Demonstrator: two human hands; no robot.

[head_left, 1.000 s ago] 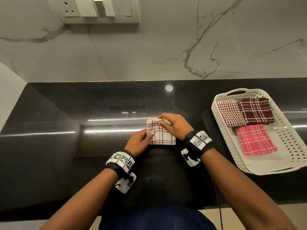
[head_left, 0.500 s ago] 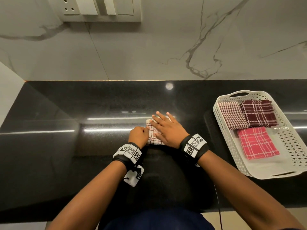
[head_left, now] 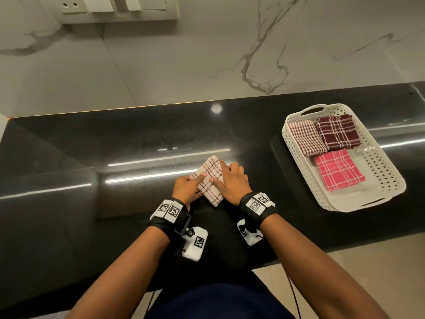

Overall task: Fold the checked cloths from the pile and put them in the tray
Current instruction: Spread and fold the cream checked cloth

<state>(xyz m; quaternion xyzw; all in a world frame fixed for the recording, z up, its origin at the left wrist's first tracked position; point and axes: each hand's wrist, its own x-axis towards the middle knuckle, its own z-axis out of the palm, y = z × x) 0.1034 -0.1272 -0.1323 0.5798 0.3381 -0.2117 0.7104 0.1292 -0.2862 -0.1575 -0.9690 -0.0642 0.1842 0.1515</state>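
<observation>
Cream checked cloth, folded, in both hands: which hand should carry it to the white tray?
Right, probably. The right hand grips the folded cream checked cloth on the side nearer the white perforated plastic tray, which sits to the person's right; the left hand would have to reach across.

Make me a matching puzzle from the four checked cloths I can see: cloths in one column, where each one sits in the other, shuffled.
Cloths
1. cream cloth
2. pink cloth
3. maroon cloth
4. fine-checked cloth

Places
A. far right corner of the tray
B. gripped between the left hand and right hand
C. far left corner of the tray
D. in the tray, nearer the person than the other two

Pairs: 1-B, 2-D, 3-A, 4-C
</observation>
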